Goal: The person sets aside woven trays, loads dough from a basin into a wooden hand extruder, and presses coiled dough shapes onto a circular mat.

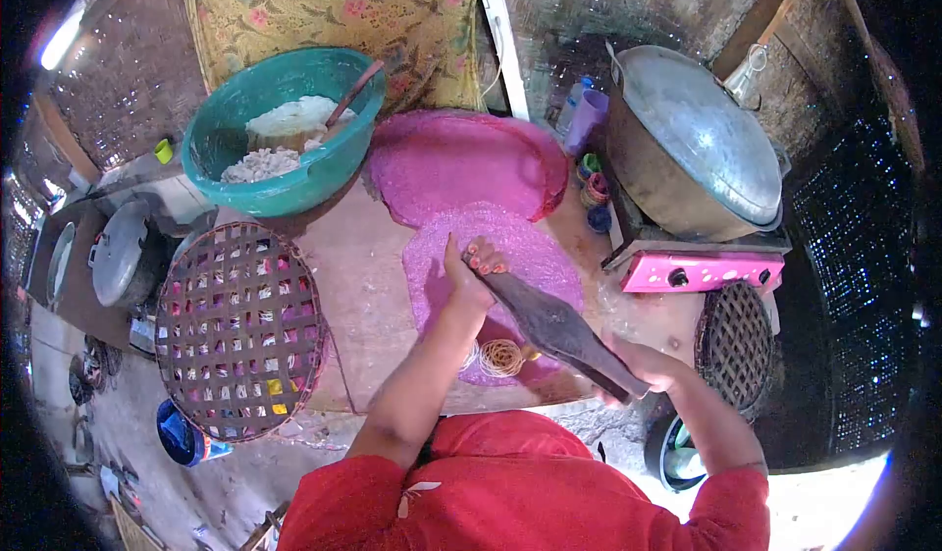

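Note:
A long dark wooden press (549,323), made of two long pieces lying together, slants across in front of my body. My left hand (473,268) is closed around its upper left end, fingers curled over the edge. Its lower right end is gripped by my right hand (643,367), whose fingers are partly hidden behind the wood. Below the press, a coiled nest of thin pale strands (501,358) rests on a pink round sheet (432,257). Another whitish coil (470,358) sits beside it, half hidden by my left forearm.
A green basin (280,198) holds white dough and a wooden stick. Behind the sheet lies a pink stack (461,163). A lidded pot (702,139) stands on a pink stove (702,272) at right. Woven trays (240,330) flank the table (368,306). A purple cup (588,119) stands near the pot.

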{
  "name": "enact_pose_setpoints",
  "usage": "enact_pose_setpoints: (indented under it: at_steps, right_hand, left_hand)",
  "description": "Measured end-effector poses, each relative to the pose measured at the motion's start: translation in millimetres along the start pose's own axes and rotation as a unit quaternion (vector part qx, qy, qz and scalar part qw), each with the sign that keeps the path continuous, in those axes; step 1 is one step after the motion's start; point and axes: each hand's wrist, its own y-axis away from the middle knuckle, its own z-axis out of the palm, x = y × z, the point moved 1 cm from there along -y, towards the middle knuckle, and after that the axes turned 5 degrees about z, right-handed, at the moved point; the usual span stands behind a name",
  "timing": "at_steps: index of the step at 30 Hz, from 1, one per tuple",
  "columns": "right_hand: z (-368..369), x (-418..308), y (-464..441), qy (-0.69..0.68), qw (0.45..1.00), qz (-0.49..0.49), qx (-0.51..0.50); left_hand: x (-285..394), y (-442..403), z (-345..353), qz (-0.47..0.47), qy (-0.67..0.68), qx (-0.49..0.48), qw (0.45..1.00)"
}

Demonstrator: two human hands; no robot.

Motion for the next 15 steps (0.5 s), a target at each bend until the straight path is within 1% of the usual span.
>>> enact_pose_setpoints:
  at_steps: [1, 2, 4, 5, 7, 9, 11, 14, 15]
  right_hand:
    - [-6.4, 3.8, -9.8, -0.143, 0.984, -0.029, -0.106]
    - [-13.6, 5.8, -23.1, -0.121, 0.98, -0.047, -0.149]
    - [-6.7, 16.1, -59.6, -0.134, 0.977, -0.055, -0.155]
    - [1.7, 22.9, -77.4, -0.177, 0.969, -0.063, -0.163]
    - [11.6, 30.6, -104.6, -0.233, 0.948, -0.076, -0.202]
    - [15.8, 34.7, -117.0, -0.257, 0.935, -0.09, -0.228]
    - [17.0, 35.0, -122.2, -0.254, 0.933, -0.101, -0.236]
    - [21.4, 31.1, -123.1, -0.215, 0.944, -0.123, -0.218]
    - [21.9, 28.6, -124.3, -0.19, 0.953, -0.125, -0.202]
  left_hand:
    - [2.2, -0.6, -3.0, 0.001, -0.001, -0.002, 1.0]
    - [4.9, 0.7, -5.1, 0.007, 0.022, 0.0, 1.0]
    - [8.8, 4.4, -11.8, 0.021, 0.05, -0.012, 0.998]
    - [9.7, 5.2, -15.7, 0.022, 0.049, -0.012, 0.998]
    - [12.8, 5.6, -21.0, 0.038, 0.059, 0.004, 0.998]
    - [15.2, 7.8, -20.8, 0.054, 0.055, 0.004, 0.997]
    - [17.7, 7.4, -21.3, 0.067, 0.052, 0.003, 0.996]
    - [25.2, 6.7, -17.1, 0.071, 0.077, -0.006, 0.995]
    - [30.8, 10.7, -5.0, 0.118, 0.05, 0.01, 0.992]
